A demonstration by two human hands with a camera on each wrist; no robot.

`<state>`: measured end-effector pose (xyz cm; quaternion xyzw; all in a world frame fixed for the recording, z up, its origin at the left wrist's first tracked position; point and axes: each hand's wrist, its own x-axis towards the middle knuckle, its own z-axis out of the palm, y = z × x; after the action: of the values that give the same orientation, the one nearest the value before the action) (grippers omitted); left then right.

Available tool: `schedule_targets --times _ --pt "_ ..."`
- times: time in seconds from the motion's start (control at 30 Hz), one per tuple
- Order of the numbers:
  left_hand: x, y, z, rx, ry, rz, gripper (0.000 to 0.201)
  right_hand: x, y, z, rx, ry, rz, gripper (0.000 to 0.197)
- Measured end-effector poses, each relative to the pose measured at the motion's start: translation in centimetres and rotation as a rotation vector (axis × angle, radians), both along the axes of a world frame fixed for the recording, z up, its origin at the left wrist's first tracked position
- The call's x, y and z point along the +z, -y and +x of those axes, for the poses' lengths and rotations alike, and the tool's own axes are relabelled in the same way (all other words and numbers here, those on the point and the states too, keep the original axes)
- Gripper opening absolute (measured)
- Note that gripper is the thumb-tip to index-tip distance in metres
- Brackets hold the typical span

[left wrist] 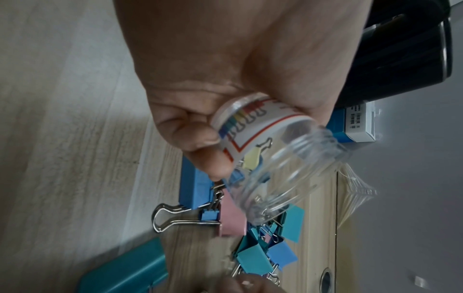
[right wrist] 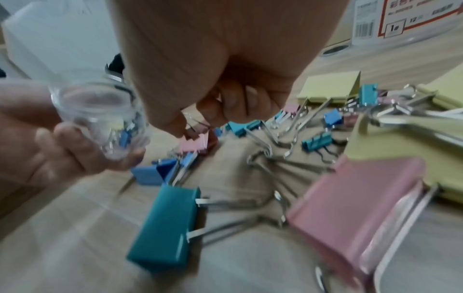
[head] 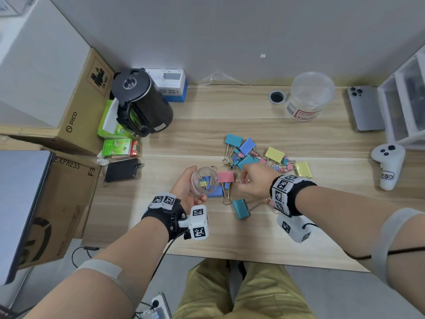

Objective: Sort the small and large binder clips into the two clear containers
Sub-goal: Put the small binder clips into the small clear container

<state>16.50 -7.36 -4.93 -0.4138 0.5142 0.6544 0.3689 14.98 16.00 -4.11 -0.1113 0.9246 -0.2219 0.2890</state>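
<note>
My left hand (head: 188,194) grips a small clear jar (head: 204,181), tilted with its mouth toward the right; a few small clips lie inside it (right wrist: 120,130). Its label shows in the left wrist view (left wrist: 253,126). Just right of the jar mouth, my right hand (head: 249,180) pinches a small pink clip (right wrist: 198,140) by its wire handles. Large and small binder clips (head: 253,155) lie piled on the wooden table (head: 207,125) behind both hands. A large pink clip (head: 225,176) and a large teal clip (head: 240,208) lie between my wrists. The big clear container (head: 310,97) stands at the back right.
A black kettle (head: 142,100), green boxes (head: 117,147) and cardboard boxes (head: 76,107) crowd the left side. A phone (head: 365,109), clear drawers (head: 407,100) and a white controller (head: 388,166) sit at the right. A cable hole (head: 276,97) is beside the big container.
</note>
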Motion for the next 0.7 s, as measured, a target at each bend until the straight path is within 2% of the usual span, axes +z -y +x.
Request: schedule_targets --times 0.13,0.27,0.4,0.5,0.6,0.7 --pt "0.2 -0.4 -0.4 0.034 -0.006 -0.009 0.057 3.2 1.5 -2.3 -0.076 -0.004 -0.132 0.031" --pt "0.8 -1.4 -1.0 -0.023 -0.061 0.023 0.055 5.4 4.3 -3.4 0.036 -0.024 -0.180 0.021" --pt "1.0 -1.6 -1.2 -0.056 -0.077 0.092 0.052 5.1 5.9 -3.1 0.076 -0.021 -0.199 0.029" --pt "0.8 -1.1 -1.0 -0.029 -0.059 0.110 0.051 4.8 5.6 -2.6 0.011 0.060 -0.314 0.036" --pt "0.5 -0.4 -0.7 -0.009 -0.044 0.105 0.054 4.3 5.2 -2.5 -0.146 0.047 -0.435 0.020" --pt "0.0 0.4 -0.7 0.003 -0.032 0.088 0.062 2.9 4.2 -3.0 -0.292 -0.043 -0.367 0.011"
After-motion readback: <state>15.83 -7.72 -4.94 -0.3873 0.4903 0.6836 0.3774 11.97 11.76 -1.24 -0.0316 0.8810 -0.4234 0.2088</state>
